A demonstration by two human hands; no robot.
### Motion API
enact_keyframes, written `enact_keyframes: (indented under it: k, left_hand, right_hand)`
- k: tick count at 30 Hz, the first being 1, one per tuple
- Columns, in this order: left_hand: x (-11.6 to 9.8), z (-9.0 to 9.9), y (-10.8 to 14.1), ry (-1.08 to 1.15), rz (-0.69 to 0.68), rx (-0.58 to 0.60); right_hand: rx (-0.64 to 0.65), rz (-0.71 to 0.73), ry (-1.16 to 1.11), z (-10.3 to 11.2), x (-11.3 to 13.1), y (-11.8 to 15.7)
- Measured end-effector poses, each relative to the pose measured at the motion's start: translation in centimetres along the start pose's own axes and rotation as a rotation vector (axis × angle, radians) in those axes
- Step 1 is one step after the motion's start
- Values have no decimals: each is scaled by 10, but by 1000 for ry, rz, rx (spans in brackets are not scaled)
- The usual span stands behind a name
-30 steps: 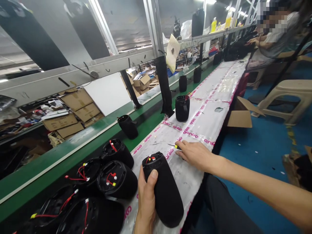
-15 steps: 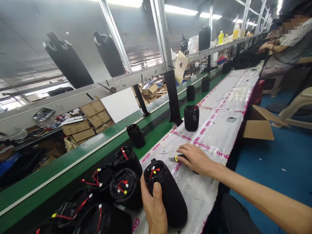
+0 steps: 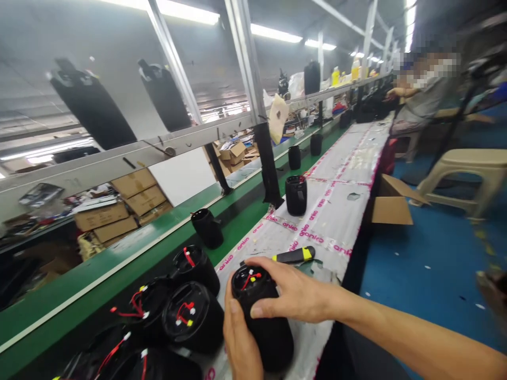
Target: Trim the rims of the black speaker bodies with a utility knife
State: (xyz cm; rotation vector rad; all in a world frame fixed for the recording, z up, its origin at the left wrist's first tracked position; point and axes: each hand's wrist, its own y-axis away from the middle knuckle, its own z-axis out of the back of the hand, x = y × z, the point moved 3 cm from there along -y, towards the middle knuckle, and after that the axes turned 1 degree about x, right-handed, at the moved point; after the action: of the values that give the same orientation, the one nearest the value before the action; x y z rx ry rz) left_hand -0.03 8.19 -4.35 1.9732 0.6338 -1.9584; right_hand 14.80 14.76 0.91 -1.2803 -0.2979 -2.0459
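A: What's nearest?

B: The left hand (image 3: 242, 338), half curled, flat along the left side of the held shell (image 3: 273, 335). The right hand (image 3: 291, 293) is curled over its other side, thumb in front, fingers at the rim. Both have hold of it.

A: And where is it?

B: Low in the middle of the view, over the white sheeting (image 3: 261, 245). I can't tell whether its base touches.

A: Which way does it point?

B: Mouth up, tilted. The long axis slants from the mouth at upper left to the base at lower right. Red wires with white and yellow connectors sit inside.

A: Beside it?

B: A cluster of black shells (image 3: 212, 316), mouths showing; red wires lie in them, some spilling over the rims.

A: Beyond the hands?

B: A black and yellow cutter (image 3: 291, 257) lies on the sheeting. Past that, a leaning shell (image 3: 209, 232) is on the green belt (image 3: 233, 214), and an upright shell (image 3: 296, 199) with red at its mouth stands on the sheeting.

A: Any boxes?

B: A cardboard box (image 3: 392, 210) right of the bench, flap raised, contents hidden.
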Motion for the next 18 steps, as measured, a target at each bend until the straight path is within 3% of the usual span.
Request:
enact_keyframes:
  k: [4,9,14,18]
  left_hand:
    - [3,0,-8,-39,25,21]
    - [4,-9,-3,45,-90,116]
    - [10,-10,2,175,-138,89]
    - [11,-9,1,240,-125,94]
  right_hand:
    - [-51,-24,-34,4,-3,0]
    - [-58,-36,-110,12,-6,5]
    - [92,33,-170,12,0,-12]
    - [149,2,-217,7,2,-22]
